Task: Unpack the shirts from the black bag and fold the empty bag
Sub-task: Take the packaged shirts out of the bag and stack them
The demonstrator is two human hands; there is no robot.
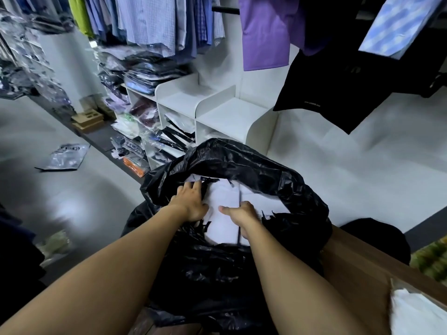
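Right hand (242, 215): I am laying my thumb on the shirt pack (223, 197) and curling my fingers over its right edge.
Left hand (191, 201): I am pressing nearly straight fingers on its left edge.
Shirt pack: it is lying between my hands inside the black bag (242, 160), with its long axis pointing away from me.
Next move: the bag is opening upward, so I judge a straight lift.
White shelf (229, 112): it is standing beyond.
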